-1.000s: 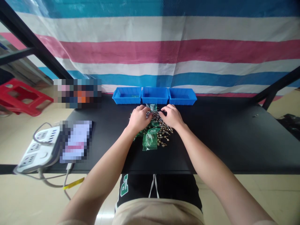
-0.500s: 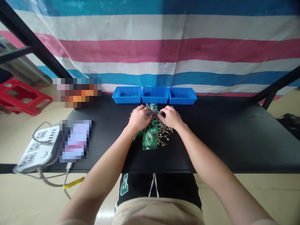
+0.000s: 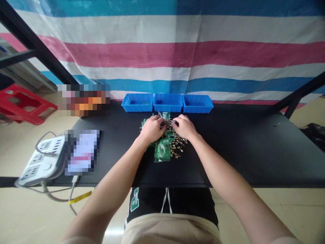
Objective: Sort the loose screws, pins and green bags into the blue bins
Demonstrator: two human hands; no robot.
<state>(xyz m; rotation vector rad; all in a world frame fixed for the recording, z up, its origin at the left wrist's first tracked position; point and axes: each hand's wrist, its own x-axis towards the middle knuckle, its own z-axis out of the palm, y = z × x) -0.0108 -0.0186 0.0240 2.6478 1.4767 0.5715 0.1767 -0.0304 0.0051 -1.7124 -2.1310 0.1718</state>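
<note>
A pile of small metal fasteners (image 3: 177, 147), brass-coloured and silver with thin shanks, lies mid-table. Among them are green plastic packets (image 3: 163, 150), the nearest holding small pale pieces. On the left side of the pile, my left hand (image 3: 152, 128) is curled with fingertips closed around several silver metal pins (image 3: 161, 125). Opposite it, my right hand (image 3: 186, 127) pinches at more of the silver pins (image 3: 173, 122). Both hands rest low over the heap, a short gap between them. Their undersides and the exact number of pieces held are hidden.
Three blue bins stand in a row behind the pile: left bin (image 3: 137, 107), with small bits inside, middle bin (image 3: 168, 107) and right bin (image 3: 198, 108). A white power strip (image 3: 42, 162) sits left on the black table (image 3: 243, 149). A red stool (image 3: 27, 105) is beyond.
My left hand has shifted slightly right, closer to my right hand. The right hand has barely moved, and the pile and bins look the same.
</note>
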